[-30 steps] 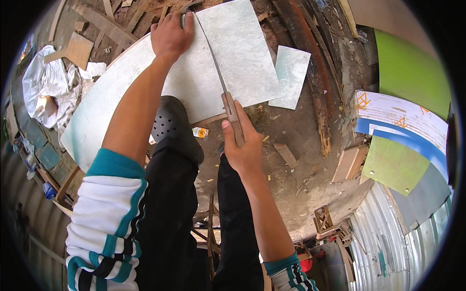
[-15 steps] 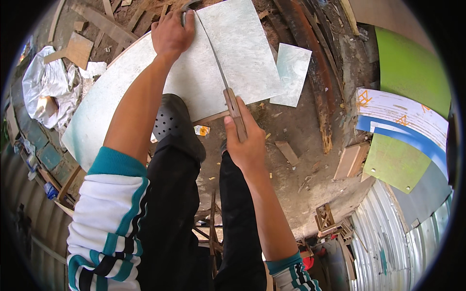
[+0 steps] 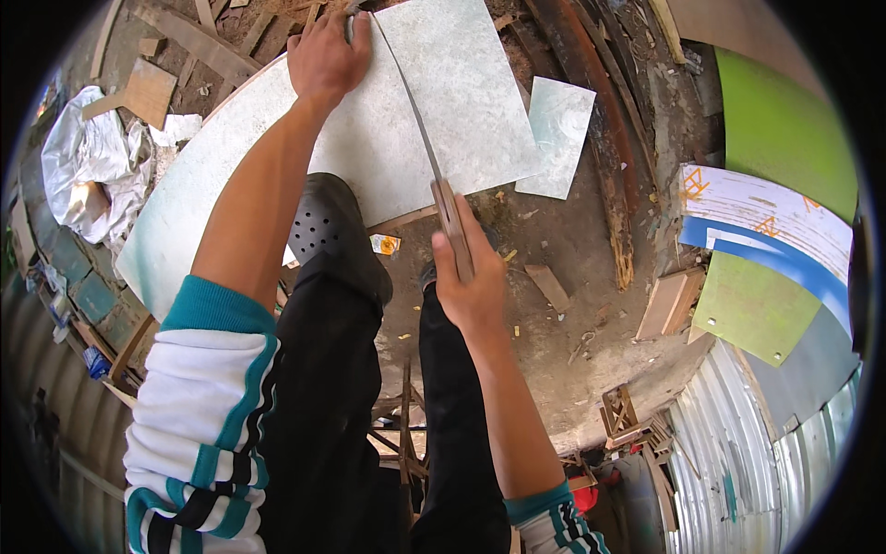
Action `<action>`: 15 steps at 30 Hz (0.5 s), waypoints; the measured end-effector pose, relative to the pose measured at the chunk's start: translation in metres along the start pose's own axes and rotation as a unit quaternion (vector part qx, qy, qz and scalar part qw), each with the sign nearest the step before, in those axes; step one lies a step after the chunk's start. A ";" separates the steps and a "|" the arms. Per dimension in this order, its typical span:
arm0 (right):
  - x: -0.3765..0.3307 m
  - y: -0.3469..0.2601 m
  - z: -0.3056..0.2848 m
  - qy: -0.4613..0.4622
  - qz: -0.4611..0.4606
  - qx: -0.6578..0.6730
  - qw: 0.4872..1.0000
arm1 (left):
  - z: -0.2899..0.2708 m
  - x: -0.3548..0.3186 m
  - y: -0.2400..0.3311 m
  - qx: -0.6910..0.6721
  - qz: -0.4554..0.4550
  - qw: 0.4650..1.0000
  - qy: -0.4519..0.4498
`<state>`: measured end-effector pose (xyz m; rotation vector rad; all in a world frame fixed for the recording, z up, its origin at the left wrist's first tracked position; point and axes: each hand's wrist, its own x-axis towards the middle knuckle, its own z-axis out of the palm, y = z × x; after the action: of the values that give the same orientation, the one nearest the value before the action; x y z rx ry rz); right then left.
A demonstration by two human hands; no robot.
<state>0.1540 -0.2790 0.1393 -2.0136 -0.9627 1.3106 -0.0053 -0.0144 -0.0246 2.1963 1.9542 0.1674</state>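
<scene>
My right hand (image 3: 472, 286) is wrapped around the wooden handle (image 3: 452, 226) of a handsaw. Its thin dark blade (image 3: 420, 120), seen nearly edge-on, runs away across a whitish board (image 3: 388, 175), toward the far edge. My left hand (image 3: 329, 57) bears down on the board left of the blade's far end, its fingers curled at the far edge; the fingertips are partly hidden. A dark curved metal piece (image 3: 355, 7) shows just beyond that hand. My left foot, in a dark perforated clog (image 3: 323, 222), rests at the board's near side.
A small pale offcut (image 3: 558, 138) lies right of the board, beside a long weathered beam (image 3: 604, 157). Crumpled white plastic (image 3: 83, 166) and wood scraps (image 3: 152, 92) lie at left. Green panels (image 3: 775, 129) and corrugated metal (image 3: 729, 443) stand at right.
The saw handle and my right hand have shifted slightly nearer to me and to the right. My left hand stays almost in place on the board.
</scene>
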 end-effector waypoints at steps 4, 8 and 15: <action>-0.025 0.010 -0.012 -0.006 -0.010 -0.004 1.000 | -0.016 -0.006 0.009 -0.035 -0.021 0.999 0.012; -0.123 0.042 -0.054 0.000 -0.056 -0.024 0.998 | -0.010 0.000 0.007 -0.043 -0.005 0.998 0.038; 0.007 0.010 0.003 -0.016 0.009 0.023 1.000 | -0.013 -0.003 0.014 -0.065 0.013 0.996 0.065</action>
<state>0.1560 -0.2793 0.1271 -1.9754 -0.9222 1.3654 0.0054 -0.0179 -0.0082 2.1774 1.9219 0.4391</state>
